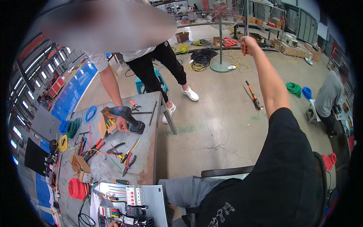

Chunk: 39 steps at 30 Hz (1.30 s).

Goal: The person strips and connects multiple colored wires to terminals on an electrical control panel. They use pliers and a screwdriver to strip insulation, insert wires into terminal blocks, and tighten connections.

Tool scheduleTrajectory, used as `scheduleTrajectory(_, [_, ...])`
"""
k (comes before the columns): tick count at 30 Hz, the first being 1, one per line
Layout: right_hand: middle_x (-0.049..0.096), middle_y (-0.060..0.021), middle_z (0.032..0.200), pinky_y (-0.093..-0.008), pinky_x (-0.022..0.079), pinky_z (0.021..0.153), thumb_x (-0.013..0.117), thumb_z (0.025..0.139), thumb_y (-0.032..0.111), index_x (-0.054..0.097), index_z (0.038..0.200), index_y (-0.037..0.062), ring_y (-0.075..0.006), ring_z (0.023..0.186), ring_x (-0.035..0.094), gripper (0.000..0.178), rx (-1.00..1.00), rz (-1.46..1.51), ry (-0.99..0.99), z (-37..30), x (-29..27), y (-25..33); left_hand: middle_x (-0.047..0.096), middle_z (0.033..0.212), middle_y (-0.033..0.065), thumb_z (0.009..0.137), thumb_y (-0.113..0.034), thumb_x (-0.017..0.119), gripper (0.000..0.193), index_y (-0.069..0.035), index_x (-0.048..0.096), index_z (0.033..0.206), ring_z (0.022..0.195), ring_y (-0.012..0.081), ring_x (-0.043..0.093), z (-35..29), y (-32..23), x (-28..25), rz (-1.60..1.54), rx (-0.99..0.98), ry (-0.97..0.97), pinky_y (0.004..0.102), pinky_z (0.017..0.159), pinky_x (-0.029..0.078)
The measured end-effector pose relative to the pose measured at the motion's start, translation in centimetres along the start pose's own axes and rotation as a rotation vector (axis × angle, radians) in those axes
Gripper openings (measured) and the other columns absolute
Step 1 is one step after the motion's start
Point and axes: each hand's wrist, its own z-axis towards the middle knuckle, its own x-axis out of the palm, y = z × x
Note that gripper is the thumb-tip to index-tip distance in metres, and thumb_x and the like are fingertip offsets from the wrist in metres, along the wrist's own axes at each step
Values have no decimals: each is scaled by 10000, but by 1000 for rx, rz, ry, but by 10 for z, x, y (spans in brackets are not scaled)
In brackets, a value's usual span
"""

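My right arm stretches far out over the floor. The right hand is closed round a small orange-red thing, perhaps a handle; its kind is too small to tell. At the lower edge, a sliver of skin beside the wired electrical panel looks like my left hand, its fingers mostly hidden. Red and white circuit breakers sit on that panel. Across the metal table, another person's hand rests between a small cardboard box and a cordless drill.
Red-handled pliers, black cutters and wire coils, including a red coil, lie on the table. Long-handled cutters lie on the floor. A standing fan and a black cable pile are beyond. Another person sits at right.
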Motion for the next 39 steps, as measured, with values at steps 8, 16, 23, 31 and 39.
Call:
scheduleTrajectory(8, [485,-30,634,-378,427,542,587,917,236,539,923,80,-203,561,485,164,57,-129,20,22,-15,31,655,1330,189,1030,-358,639,528,65,632,1347,1168,277,587,-9,-16,8,-6,-41,-25,365,1022,461])
scheduleTrajectory(16, [491,-26,630,-381,423,537,596,908,239,551,853,89,-199,557,489,166,63,-133,51,41,-21,40,693,1252,129,1025,-296,678,480,53,630,1350,1080,207,630,3,10,4,-152,-59,-40,320,938,508])
scheduleTrajectory(23, [573,-50,663,-382,476,536,665,915,305,596,809,98,-206,583,579,242,-101,-177,300,-7,57,-23,711,1072,121,1027,-194,644,286,8,645,1229,941,205,669,48,118,-49,-243,63,41,347,802,568])
scheduleTrajectory(31, [613,-16,769,-269,480,521,712,966,331,674,1174,41,-93,644,598,360,-181,-159,1214,-274,206,-115,690,997,94,1025,-92,598,160,32,660,1105,905,195,674,11,23,11,-450,107,41,376,820,582])
scheduleTrajectory(39, [658,-39,1004,-295,478,789,744,942,352,654,1276,36,-132,927,573,468,-515,-360,1892,-500,331,-112,724,973,73,1030,-159,628,202,21,698,1092,886,163,690,-1,15,9,-434,16,27,317,836,565])
